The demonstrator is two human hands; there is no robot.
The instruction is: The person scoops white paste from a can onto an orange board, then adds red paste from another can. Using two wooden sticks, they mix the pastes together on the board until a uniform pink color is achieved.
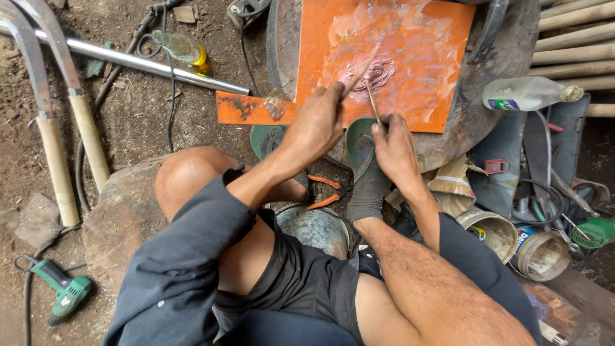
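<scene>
Hands stir paste, tubs beside.

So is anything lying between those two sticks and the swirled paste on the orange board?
Nothing visible does. The left hand and right hand each hold a thin stick, and both sticks slant up over the orange board to the swirled paste. The board around the paste shows only smears.
</scene>
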